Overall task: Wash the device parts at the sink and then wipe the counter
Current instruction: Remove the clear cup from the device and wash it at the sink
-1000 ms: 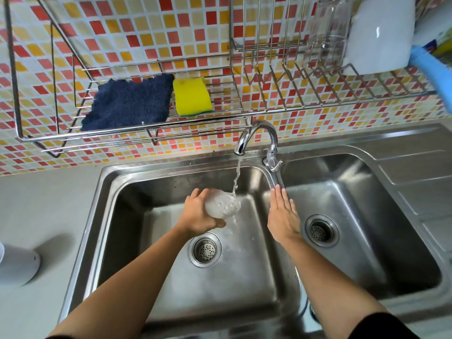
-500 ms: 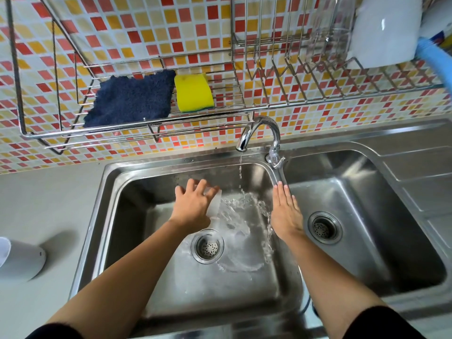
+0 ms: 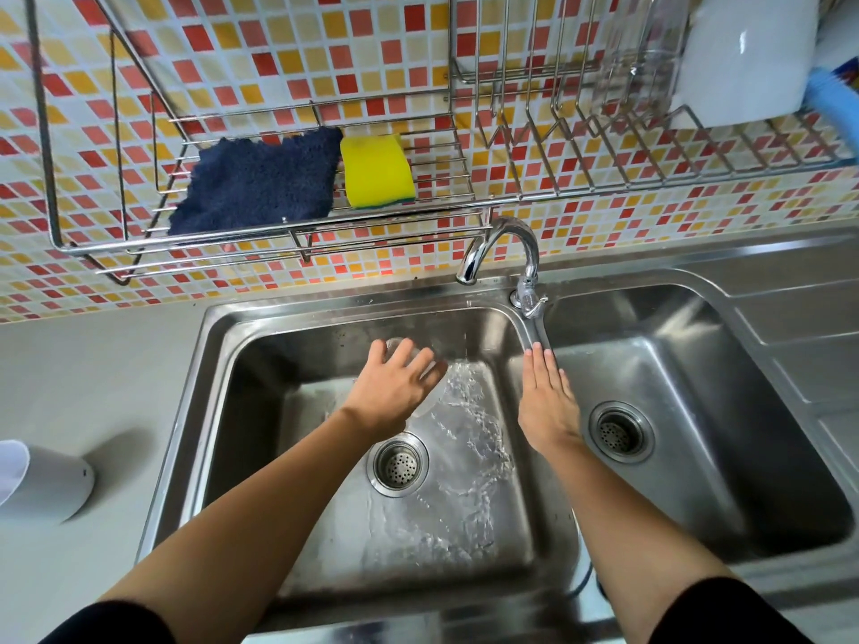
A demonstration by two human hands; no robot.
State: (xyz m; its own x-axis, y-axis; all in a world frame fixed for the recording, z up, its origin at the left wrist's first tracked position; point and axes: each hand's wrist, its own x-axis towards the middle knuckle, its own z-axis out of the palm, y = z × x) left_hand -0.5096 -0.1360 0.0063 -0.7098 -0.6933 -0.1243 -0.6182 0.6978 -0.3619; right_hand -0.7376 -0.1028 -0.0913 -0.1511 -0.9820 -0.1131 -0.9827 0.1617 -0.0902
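My left hand [image 3: 393, 390] is palm down over the left basin [image 3: 241, 388], gripping a clear plastic device part [image 3: 394, 344] that shows only past the fingers and under the palm. It sits left of the faucet spout [image 3: 467, 267], from which a thin trickle falls. Poured water spreads over the basin floor around the drain [image 3: 398, 464]. My right hand [image 3: 548, 397] lies flat and empty on the divider between the two basins, fingers together, just below the faucet handle [image 3: 530, 299]. A white device body [image 3: 44, 481] stands on the counter [image 3: 93, 374] at the far left.
A wire rack hangs above the sink with a dark blue cloth [image 3: 260, 183] and a yellow sponge [image 3: 377, 172]. Further right in the rack are a clear container [image 3: 644, 62] and a white part [image 3: 748, 58]. The right basin [image 3: 743, 411] holds nothing.
My left hand turned the clear part over and shifted it left, out of the stream, spilling water across the basin. The faucet flow dropped to a trickle. My right hand stayed put.
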